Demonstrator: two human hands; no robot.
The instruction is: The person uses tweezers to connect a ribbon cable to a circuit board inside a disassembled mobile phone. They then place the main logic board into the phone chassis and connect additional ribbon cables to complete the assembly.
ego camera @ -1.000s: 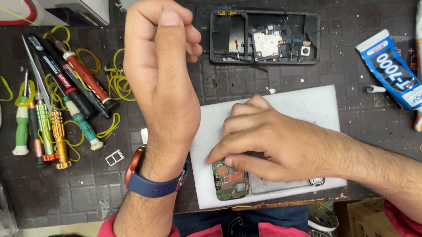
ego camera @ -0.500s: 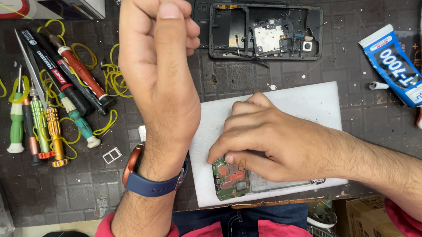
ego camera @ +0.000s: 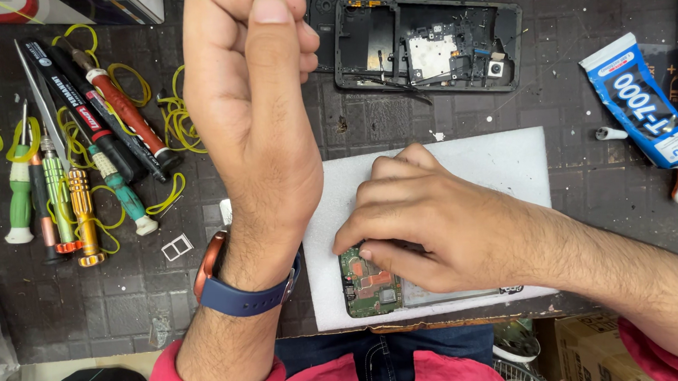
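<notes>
one white foam pad [ego camera: 492, 167] lies on the dark counter [ego camera: 588, 224], and on its near edge sits one green circuit board [ego camera: 371, 285]; the right hand [ego camera: 433, 224] lies flat over it, fingertips pressing the board, clamped on nothing; the left hand [ego camera: 253, 102] hangs raised left of the pad, curled into a fist, empty as far as shows; one opened phone frame [ego camera: 424, 43] lies beyond the pad; one blue-and-white glue tube [ego camera: 640, 101] lies right of it; screwdrivers [ego camera: 68, 189] lie well left; since a second ago both hands have kept their places; the view has shifted slightly.
</notes>
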